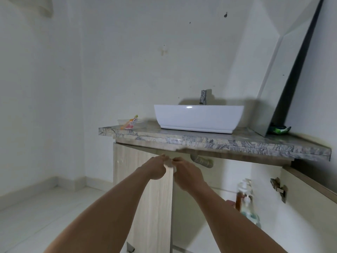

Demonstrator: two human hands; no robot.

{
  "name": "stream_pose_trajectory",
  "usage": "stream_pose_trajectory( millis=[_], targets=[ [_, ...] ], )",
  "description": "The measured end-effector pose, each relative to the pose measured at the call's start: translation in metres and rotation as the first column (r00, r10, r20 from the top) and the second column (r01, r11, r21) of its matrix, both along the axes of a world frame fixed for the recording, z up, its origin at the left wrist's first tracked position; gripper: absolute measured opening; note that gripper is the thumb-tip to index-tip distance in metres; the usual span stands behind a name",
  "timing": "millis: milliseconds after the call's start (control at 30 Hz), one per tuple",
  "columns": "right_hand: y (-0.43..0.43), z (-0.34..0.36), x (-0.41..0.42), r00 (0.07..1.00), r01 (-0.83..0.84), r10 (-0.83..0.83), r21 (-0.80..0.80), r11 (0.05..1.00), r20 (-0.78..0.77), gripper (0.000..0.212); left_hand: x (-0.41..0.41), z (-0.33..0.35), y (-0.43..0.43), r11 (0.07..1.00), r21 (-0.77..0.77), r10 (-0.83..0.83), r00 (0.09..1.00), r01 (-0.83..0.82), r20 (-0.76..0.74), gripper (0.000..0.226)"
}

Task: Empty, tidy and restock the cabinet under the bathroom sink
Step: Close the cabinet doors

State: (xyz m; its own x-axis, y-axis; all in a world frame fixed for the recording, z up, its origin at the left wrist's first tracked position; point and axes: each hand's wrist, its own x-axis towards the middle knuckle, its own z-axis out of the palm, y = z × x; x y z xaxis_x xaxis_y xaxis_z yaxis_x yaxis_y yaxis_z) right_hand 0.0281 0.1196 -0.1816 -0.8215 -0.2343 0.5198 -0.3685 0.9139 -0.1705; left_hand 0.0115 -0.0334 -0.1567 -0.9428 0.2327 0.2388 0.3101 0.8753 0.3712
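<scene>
A pale wood cabinet stands under a marble counter (pixel 209 141). Its left door (pixel 145 198) is partly swung out, and its right door (pixel 310 194) hangs wide open with a hinge showing. My left hand (pixel 155 168) and my right hand (pixel 186 174) both reach to the top corner of the left door, fingers curled over its upper edge. Inside the cabinet stand pump bottles (pixel 246 201), blurred, one amber and one with teal liquid. A grey drain pipe (pixel 201 159) runs under the counter.
A white basin (pixel 197 117) with a chrome tap (pixel 203 97) sits on the counter. A clear container holding a toothpaste tube (pixel 130 123) is at its left end, a green soap dish (pixel 280 129) at its right. A mirror (pixel 284 70) leans on the wall.
</scene>
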Motion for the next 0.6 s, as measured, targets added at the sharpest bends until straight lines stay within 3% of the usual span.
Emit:
stream_pose_trajectory(
  millis=[133,367,600],
  targets=[
    [0.007,-0.013,-0.023,0.998,0.07,-0.071,0.084,0.994,0.0,0.051,-0.024,-0.007,0.017,0.997,-0.053,0.048,0.999,-0.047,0.015,0.076],
    [0.015,-0.043,-0.065,0.985,0.166,-0.169,0.123,0.978,0.015,0.076,-0.062,-0.018,0.033,0.994,-0.1,0.051,0.998,-0.054,-0.026,0.086],
    [0.019,-0.057,-0.085,0.984,0.169,-0.175,0.144,0.975,0.036,0.08,-0.078,-0.024,0.038,0.991,-0.126,0.041,0.999,-0.043,-0.013,0.092]
  ],
)
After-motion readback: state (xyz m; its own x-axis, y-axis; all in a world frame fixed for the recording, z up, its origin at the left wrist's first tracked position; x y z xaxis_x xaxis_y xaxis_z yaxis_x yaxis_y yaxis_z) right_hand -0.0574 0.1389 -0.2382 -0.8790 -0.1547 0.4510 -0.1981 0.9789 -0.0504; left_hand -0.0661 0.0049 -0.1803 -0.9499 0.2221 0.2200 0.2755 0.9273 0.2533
